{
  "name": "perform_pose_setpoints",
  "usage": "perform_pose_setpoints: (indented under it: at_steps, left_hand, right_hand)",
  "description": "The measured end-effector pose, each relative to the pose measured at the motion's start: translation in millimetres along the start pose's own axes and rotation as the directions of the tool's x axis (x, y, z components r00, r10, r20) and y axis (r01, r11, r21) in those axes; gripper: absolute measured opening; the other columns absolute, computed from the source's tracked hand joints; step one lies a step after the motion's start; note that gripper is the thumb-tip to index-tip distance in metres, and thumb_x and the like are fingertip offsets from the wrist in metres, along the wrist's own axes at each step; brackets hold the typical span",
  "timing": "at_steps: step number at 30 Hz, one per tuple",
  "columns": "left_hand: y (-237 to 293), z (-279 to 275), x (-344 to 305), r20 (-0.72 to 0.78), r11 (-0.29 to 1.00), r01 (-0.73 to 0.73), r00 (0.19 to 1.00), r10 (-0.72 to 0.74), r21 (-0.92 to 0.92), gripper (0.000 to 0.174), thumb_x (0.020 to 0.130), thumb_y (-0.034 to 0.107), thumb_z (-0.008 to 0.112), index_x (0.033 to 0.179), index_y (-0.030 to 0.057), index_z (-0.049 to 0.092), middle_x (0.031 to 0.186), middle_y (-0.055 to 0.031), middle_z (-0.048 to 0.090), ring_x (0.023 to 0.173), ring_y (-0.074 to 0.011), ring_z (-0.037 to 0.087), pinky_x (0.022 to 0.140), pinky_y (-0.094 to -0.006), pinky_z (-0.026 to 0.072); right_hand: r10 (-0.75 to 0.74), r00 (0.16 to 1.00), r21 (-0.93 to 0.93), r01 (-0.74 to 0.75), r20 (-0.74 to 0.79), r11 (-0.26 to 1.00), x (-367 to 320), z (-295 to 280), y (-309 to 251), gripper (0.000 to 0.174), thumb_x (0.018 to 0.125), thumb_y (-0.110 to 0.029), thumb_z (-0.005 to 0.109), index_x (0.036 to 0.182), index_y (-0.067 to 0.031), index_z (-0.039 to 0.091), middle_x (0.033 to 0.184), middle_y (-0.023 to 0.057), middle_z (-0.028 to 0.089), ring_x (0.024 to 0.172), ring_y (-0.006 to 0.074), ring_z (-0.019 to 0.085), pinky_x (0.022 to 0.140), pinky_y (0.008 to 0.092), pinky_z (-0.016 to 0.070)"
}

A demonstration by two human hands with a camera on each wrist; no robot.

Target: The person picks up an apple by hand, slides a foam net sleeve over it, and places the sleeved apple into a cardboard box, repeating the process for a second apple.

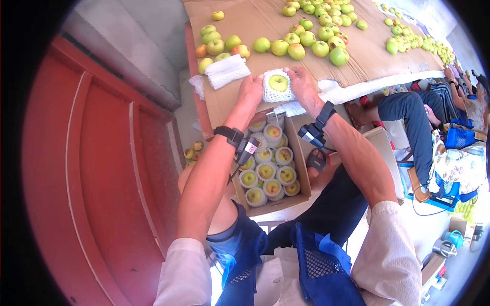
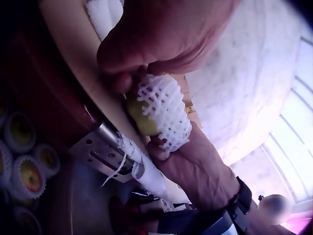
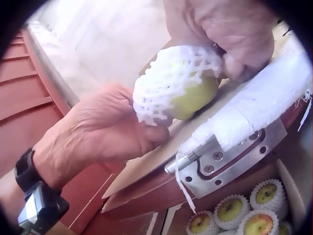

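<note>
A green apple (image 1: pixel 278 82) sits in a white foam net (image 1: pixel 269 93) at the near edge of the cardboard-covered table. My left hand (image 1: pixel 250 92) pinches one side of the net, and my right hand (image 1: pixel 303 85) grips the opposite side. In the right wrist view, the foam net (image 3: pixel 161 81) covers most of the apple (image 3: pixel 198 98), leaving part of its green skin bare. A stack of flat white foam nets (image 1: pixel 227 71) lies left of the hands. Below the table edge, a cardboard box (image 1: pixel 304 191) holds several net-wrapped apples (image 1: pixel 265 171).
Loose apples (image 1: pixel 320 49) spread over the cardboard (image 1: pixel 245 23) beyond my hands. A metal hinge (image 3: pixel 215 161) and rolled white foam sheet (image 3: pixel 254 110) line the near table edge. A red door (image 1: pixel 102 168) stands at left. Other people (image 1: pixel 413 117) sit at right.
</note>
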State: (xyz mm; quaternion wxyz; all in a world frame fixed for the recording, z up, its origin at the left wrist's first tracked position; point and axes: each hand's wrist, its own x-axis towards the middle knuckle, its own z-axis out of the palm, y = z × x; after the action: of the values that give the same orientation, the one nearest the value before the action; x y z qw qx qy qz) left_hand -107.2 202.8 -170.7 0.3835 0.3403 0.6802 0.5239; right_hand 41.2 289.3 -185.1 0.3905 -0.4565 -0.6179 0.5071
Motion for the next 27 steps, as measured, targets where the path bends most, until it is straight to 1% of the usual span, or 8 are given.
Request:
perform_pose_setpoints:
  at_steps: [1, 3, 4, 7, 11, 14, 22, 27]
  left_hand:
    - [4, 1, -5, -0.004, 1.000, -0.001, 1.000, 0.001, -0.001, 0.034, 0.102, 0.025, 0.057, 0.109, -0.0075, 0.063, 0.097, -0.0164, 0.069, 0.089, -0.0214, 0.065, 0.079, -0.0380, 0.0517]
    - [8, 5, -13, -0.006, 0.983, -0.003, 1.000, 0.002, -0.182, 0.027, 0.106, 0.026, 0.051, 0.104, 0.0002, 0.059, 0.081, -0.0032, 0.062, 0.062, -0.0112, 0.055, 0.051, -0.0286, 0.0409]
    - [10, 3, -15, -0.010, 0.983, -0.005, 1.000, 0.004, -0.183, 0.027, 0.106, 0.026, 0.051, 0.104, 0.0002, 0.059, 0.081, -0.0032, 0.062, 0.062, -0.0112, 0.055, 0.051, -0.0286, 0.0409]
    - [19, 1, -25, 0.034, 0.963, -0.002, 0.999, 0.011, -0.270, 0.028, 0.106, 0.025, 0.050, 0.107, -0.0012, 0.061, 0.083, -0.0032, 0.063, 0.064, -0.0110, 0.057, 0.052, -0.0292, 0.0430]
    - [21, 1, -25, 0.008, 0.946, 0.014, 1.000, -0.012, -0.323, 0.028, 0.107, 0.021, 0.046, 0.111, -0.0027, 0.060, 0.090, -0.0040, 0.065, 0.072, -0.0107, 0.059, 0.059, -0.0278, 0.0463]
    - [9, 3, -12, -0.025, 0.932, -0.017, 1.000, 0.008, -0.361, 0.027, 0.108, 0.020, 0.045, 0.113, -0.0032, 0.059, 0.095, -0.0049, 0.066, 0.078, -0.0105, 0.061, 0.065, -0.0271, 0.0494]
    - [28, -1, -26, -0.024, 0.890, -0.042, 0.999, 0.035, -0.453, 0.027, 0.108, 0.021, 0.048, 0.116, -0.0018, 0.059, 0.104, -0.0066, 0.067, 0.090, -0.0115, 0.066, 0.077, -0.0275, 0.0548]
    - [30, -6, -22, -0.036, 0.787, -0.142, 0.988, 0.151, -0.600, 0.025, 0.107, 0.019, 0.051, 0.120, -0.0010, 0.059, 0.112, -0.0072, 0.068, 0.100, -0.0124, 0.066, 0.087, -0.0283, 0.0570]
  right_hand:
    - [-0.028, 0.999, -0.012, 0.028, -0.028, 1.000, 2, 1, 1, 0.033, 0.099, -0.032, 0.068, 0.106, 0.0007, 0.067, 0.085, 0.0056, 0.064, 0.081, 0.0126, 0.055, 0.072, 0.0308, 0.0472]
    - [-0.027, 0.999, 0.016, 0.027, -0.022, 1.000, 2, 1, -3, 0.031, 0.097, -0.030, 0.070, 0.104, 0.0005, 0.068, 0.084, 0.0047, 0.064, 0.081, 0.0121, 0.055, 0.072, 0.0305, 0.0470]
    - [-0.023, 0.999, 0.044, 0.024, -0.022, 0.999, 1, 0, -8, 0.030, 0.096, -0.029, 0.072, 0.101, 0.0003, 0.068, 0.084, 0.0037, 0.064, 0.081, 0.0116, 0.055, 0.071, 0.0302, 0.0468]
    - [-0.034, 0.999, 0.079, 0.037, -0.034, 0.996, -2, 1, -21, 0.035, 0.094, -0.027, 0.071, 0.104, 0.0061, 0.068, 0.087, 0.0120, 0.070, 0.080, 0.0172, 0.064, 0.073, 0.0339, 0.0520]
    - [-0.025, 0.999, 0.167, 0.029, -0.022, 0.986, -6, 0, -30, 0.030, 0.095, -0.024, 0.071, 0.102, 0.0050, 0.068, 0.086, 0.0089, 0.069, 0.078, 0.0145, 0.063, 0.071, 0.0313, 0.0516]
    - [-0.038, 0.999, 0.368, 0.032, 0.008, 0.929, -6, 0, -33, 0.025, 0.096, -0.020, 0.070, 0.100, 0.0038, 0.067, 0.086, 0.0072, 0.069, 0.077, 0.0126, 0.062, 0.069, 0.0292, 0.0512]
    - [0.059, 0.992, 0.622, -0.118, 0.115, 0.774, -12, -3, -56, 0.019, 0.098, -0.019, 0.069, 0.101, -0.0001, 0.066, 0.091, 0.0053, 0.070, 0.078, 0.0122, 0.066, 0.070, 0.0277, 0.0548]
    - [-0.022, 0.991, 0.629, -0.065, 0.130, 0.774, -16, -4, -70, 0.020, 0.099, -0.019, 0.068, 0.104, 0.0000, 0.065, 0.091, 0.0052, 0.070, 0.079, 0.0115, 0.067, 0.069, 0.0269, 0.0553]
